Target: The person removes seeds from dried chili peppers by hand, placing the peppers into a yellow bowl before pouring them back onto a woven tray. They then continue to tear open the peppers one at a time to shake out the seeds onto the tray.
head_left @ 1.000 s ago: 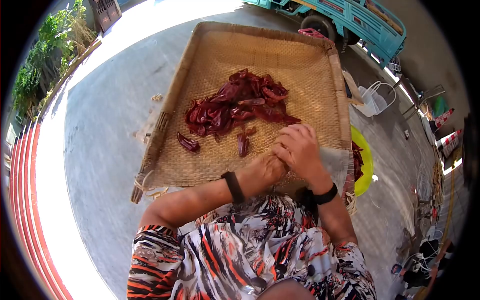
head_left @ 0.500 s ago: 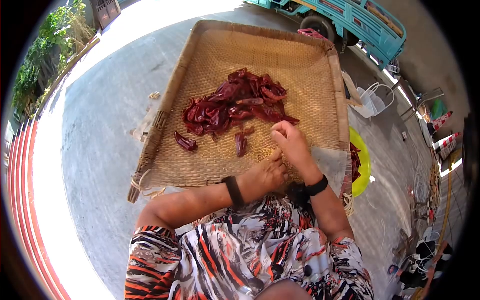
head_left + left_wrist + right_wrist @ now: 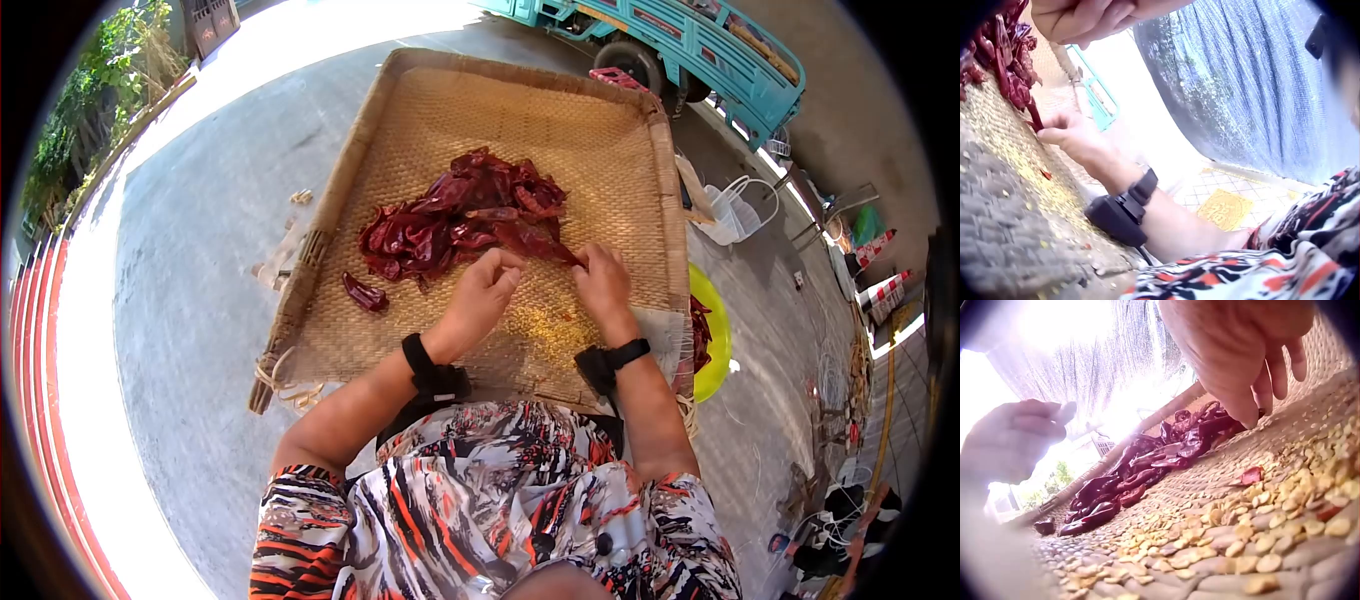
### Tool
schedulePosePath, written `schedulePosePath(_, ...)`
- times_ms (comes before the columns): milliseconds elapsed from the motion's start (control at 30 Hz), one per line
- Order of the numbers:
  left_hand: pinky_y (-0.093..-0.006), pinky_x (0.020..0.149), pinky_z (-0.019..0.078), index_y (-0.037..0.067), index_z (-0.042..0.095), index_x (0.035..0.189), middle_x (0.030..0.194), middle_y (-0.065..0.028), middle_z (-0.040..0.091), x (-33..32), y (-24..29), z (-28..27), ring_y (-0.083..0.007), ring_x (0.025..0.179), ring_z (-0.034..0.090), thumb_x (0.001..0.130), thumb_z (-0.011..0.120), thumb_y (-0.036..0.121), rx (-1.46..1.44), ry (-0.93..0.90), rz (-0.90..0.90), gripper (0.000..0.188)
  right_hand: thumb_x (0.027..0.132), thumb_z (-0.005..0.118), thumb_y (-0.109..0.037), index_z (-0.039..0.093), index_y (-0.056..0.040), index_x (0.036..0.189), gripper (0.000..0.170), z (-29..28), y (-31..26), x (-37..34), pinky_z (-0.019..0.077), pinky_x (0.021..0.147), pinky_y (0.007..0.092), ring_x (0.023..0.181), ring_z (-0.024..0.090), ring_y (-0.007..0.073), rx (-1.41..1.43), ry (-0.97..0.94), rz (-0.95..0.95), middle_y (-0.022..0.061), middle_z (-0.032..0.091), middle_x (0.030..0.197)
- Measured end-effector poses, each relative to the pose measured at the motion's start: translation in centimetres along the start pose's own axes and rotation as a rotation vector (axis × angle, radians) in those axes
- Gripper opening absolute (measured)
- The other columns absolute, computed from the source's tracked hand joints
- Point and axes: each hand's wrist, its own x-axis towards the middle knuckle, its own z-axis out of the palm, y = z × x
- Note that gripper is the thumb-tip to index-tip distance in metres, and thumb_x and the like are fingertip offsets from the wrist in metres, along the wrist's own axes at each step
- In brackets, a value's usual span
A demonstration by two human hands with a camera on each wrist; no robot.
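Note:
Dark red dried peppers (image 3: 425, 235) lie heaped on a woven tray (image 3: 400, 335), with one loose pepper (image 3: 365, 292) at the lower left. My right hand (image 3: 603, 295) pinches the narrow end of a pepper (image 3: 530, 240) at the pile's right edge; the left wrist view also shows this hand (image 3: 1088, 147) gripping a pepper tip (image 3: 1035, 115). Left of it, my left hand (image 3: 475, 305) is raised just in front of the pile, fingers curled. Nothing shows between those fingers in the right wrist view of that hand (image 3: 1016, 440). Yellow seeds (image 3: 550, 335) are scattered between both wrists.
Beyond the tray's right edge is a yellow-green basin (image 3: 712, 345) with red peppers in it. A white plastic basket (image 3: 738, 215) stands farther right, near striped cones (image 3: 885, 290). A turquoise cart (image 3: 700, 50) is at the back right.
My hands have separated: the left moved up and left toward the pile, while the right reached a pepper's end. More seeds show. The small pepper nearest me is out of sight where my left hand is.

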Motion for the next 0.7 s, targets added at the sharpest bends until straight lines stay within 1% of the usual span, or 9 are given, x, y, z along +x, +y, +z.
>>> schedulePosePath(67, -0.0241, 0.059, 0.0431, 0.002, 0.054, 0.116, 0.074, 0.0013, 0.05, -0.1, 0.0, -0.3, -0.0073, 0.067, 0.049, 0.098, 0.057, 0.017, 0.174, 0.052, 0.105, 0.024, 0.087, 0.064, -0.014, 0.06, -0.0047, 0.101, 0.017, -1.7, -1.7, -0.6, 0.0474, 0.078, 0.046, 0.095, 0.061, 0.0351, 0.123, -0.037, 0.135, 0.0117, 0.067, 0.099)
schedulePosePath(100, -0.0239, 0.06, 0.0439, 0.002, 0.054, 0.117, 0.074, 0.0011, 0.05, -0.1, 0.0, -0.3, -0.0073, 0.067, 0.049, 0.098, 0.057, 0.017, 0.259, 0.077, 0.156, 0.025, 0.088, 0.063, -0.014, 0.06, -0.0046, 0.101, 0.017, -2.5, -2.4, -1.2, 0.048, 0.077, 0.0439, 0.09, 0.062, 0.0332, 0.204, -0.018, 0.064, 0.0115, 0.067, 0.096)
schedulePosePath(167, -0.0244, 0.061, 0.0452, 0.002, 0.054, 0.118, 0.076, -0.0001, 0.053, -0.2, 0.2, 0.0, -0.0078, 0.067, 0.05, 0.096, 0.06, 0.016, 0.227, 0.081, 0.132, 0.026, 0.089, 0.063, -0.014, 0.06, -0.0044, 0.102, 0.017, -3.3, -3.2, -2.8, 0.0491, 0.073, 0.0398, 0.08, 0.064, 0.0293, 0.362, 0.017, -0.075, 0.0111, 0.067, 0.089)
schedulePosePath(300, -0.0266, 0.061, 0.047, 0.001, 0.057, 0.116, 0.082, -0.0022, 0.059, -0.3, 0.6, 0.3, -0.0095, 0.068, 0.053, 0.094, 0.063, 0.016, 0.151, -0.067, 0.037, 0.027, 0.093, 0.06, -0.014, 0.059, -0.0027, 0.104, 0.016, -2.5, -3.4, -5.3, 0.0479, 0.072, 0.0294, 0.079, 0.061, 0.0156, 0.866, -0.325, -0.038, 0.0048, 0.065, 0.089)
schedulePosePath(367, -0.0279, 0.061, 0.0479, 0.001, 0.059, 0.112, 0.085, -0.0049, 0.062, 0.4, -0.9, -0.2, -0.0113, 0.067, 0.055, 0.094, 0.063, 0.017, 0.331, -0.09, 0.132, 0.024, 0.094, 0.059, -0.014, 0.059, -0.001, 0.105, 0.017, -2.9, -3.8, -6.3, 0.0472, 0.072, 0.0261, 0.079, 0.058, 0.011, 1.011, -0.454, 0.007, 0.0021, 0.063, 0.089)
schedulePosePath(400, -0.0286, 0.062, 0.0483, 0.001, 0.06, 0.11, 0.086, -0.0063, 0.064, 0.6, -1.2, -0.5, -0.0122, 0.067, 0.056, 0.093, 0.063, 0.017, 0.422, -0.1, 0.179, 0.023, 0.096, 0.058, -0.015, 0.059, -0.0008, 0.102, 0.016, -2.8, -3.4, -6.5, 0.0481, 0.073, 0.0256, 0.078, 0.059, 0.0102, 1.036, -0.454, 0.003, 0.0009, 0.063, 0.092)
schedulePosePath(500, -0.0348, 0.065, 0.051, 0.003, 0.061, 0.106, 0.091, -0.0114, 0.064, 0.7, -1.8, -1.1, -0.0219, 0.072, 0.062, 0.087, 0.067, 0.017, 0.607, -0.019, 0.215, 0.024, 0.097, 0.056, -0.017, 0.06, -0.0038, 0.1, 0.014, -3.3, -1.4, -6.9, 0.0516, 0.074, 0.0265, 0.077, 0.06, 0.0091, 1.252, -0.367, 0.326, 0.002, 0.064, 0.093)
schedulePosePath(600, -0.0456, 0.072, 0.052, 0.007, 0.062, 0.104, 0.108, -0.017, 0.059, 0.3, -2.4, -2.3, -0.0395, 0.081, 0.063, 0.084, 0.065, 0.018, 0.919, 0.106, 0.294, 0.023, 0.099, 0.055, -0.021, 0.06, -0.0064, 0.104, 0.016, -4.9, 2.5, -6.6, 0.055, 0.075, 0.0279, 0.077, 0.062, 0.0092, 1.458, -0.086, 0.437, 0.0022, 0.065, 0.093)
schedulePosePath(700, -0.0464, 0.073, 0.0524, 0.009, 0.063, 0.106, 0.117, -0.0163, 0.051, -0.2, -0.9, -3.0, -0.0394, 0.088, 0.063, 0.083, 0.065, 0.017, 1.109, 0.082, 0.15, 0.024, 0.099, 0.055, -0.027, 0.057, -0.0067, 0.112, 0.025, -7.1, 6.0, -6.2, 0.0566, 0.076, 0.0294, 0.077, 0.063, 0.0116, 1.937, 0.231, 0.472, 0.0036, 0.066, 0.096)
